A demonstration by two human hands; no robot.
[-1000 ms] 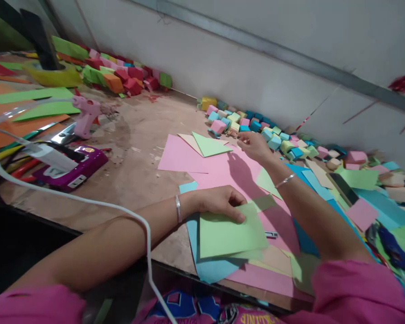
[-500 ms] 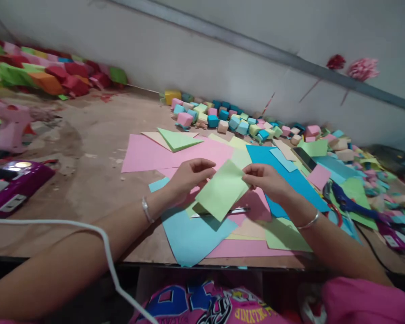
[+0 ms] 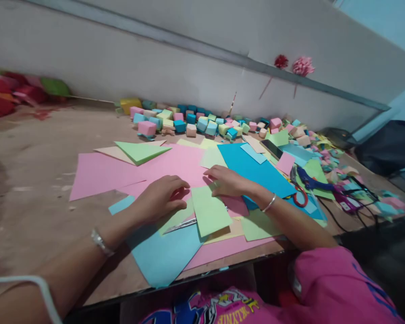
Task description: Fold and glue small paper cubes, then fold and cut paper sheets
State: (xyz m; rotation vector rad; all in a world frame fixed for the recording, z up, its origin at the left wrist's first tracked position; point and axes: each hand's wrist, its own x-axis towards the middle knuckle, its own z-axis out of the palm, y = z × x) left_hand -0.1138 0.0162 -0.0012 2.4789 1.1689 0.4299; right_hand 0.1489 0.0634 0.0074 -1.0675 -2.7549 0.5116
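A light green sheet of paper, its lower edge lifted a little, is over the pile in front of me. My right hand pinches its upper right corner between thumb and fingers. Just left of the sheet, my left hand has its fingers curled and the thumb apart, with nothing held. Partly hidden under the green sheet is a slim metal tool, perhaps a craft knife or scissors. Around them lie a pale blue sheet, a pink sheet and a folded green triangle.
Many small paper cubes line the wall. To the right are a darker blue sheet, a phone, red-handled scissors and a blue and purple glue gun with cables. A white cord crosses my left forearm.
My view has turned to the right. The green paper has come down from between both hands and tilted. My left hand has moved off it, while the right hand stays at its corner.
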